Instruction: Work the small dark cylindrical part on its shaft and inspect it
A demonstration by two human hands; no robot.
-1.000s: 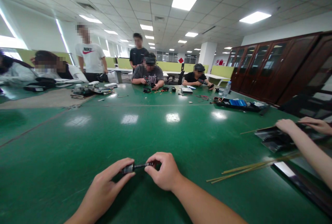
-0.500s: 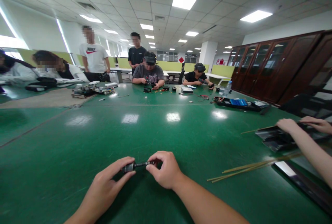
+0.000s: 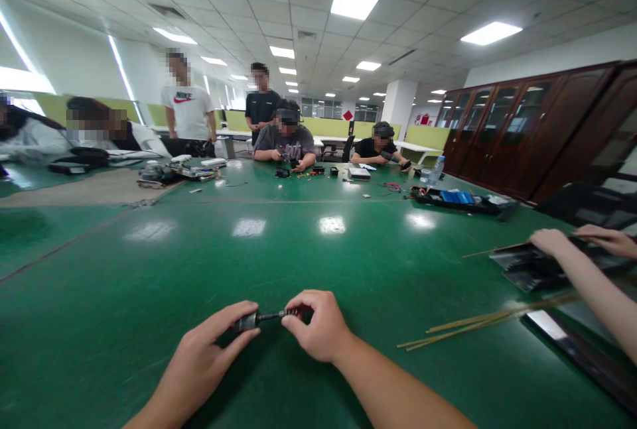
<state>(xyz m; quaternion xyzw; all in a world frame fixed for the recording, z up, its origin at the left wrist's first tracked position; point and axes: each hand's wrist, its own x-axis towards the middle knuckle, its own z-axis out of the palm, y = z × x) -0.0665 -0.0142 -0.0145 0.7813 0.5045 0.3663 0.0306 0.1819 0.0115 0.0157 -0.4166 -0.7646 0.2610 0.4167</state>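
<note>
A small dark cylindrical part (image 3: 247, 321) with a thin shaft lies level between my hands, just over the green table (image 3: 199, 263). My left hand (image 3: 209, 346) pinches the thick cylinder between thumb and fingers. At the shaft's far end, the thumb and index finger of my right hand (image 3: 318, 326) close on the ridged tip (image 3: 289, 312). My right fingers partly hide that tip.
At the right, a co-worker's hands (image 3: 550, 243) are on a black housing (image 3: 527, 266), near thin brass-coloured rods (image 3: 448, 329) and a long dark panel (image 3: 572, 349). Across the table are a black tray of parts (image 3: 448, 199), a bottle (image 3: 436, 170) and several people.
My right hand has shifted very slightly to the right; my left hand looks unmoved. In the background, the standing person in white has moved a little to the right.
</note>
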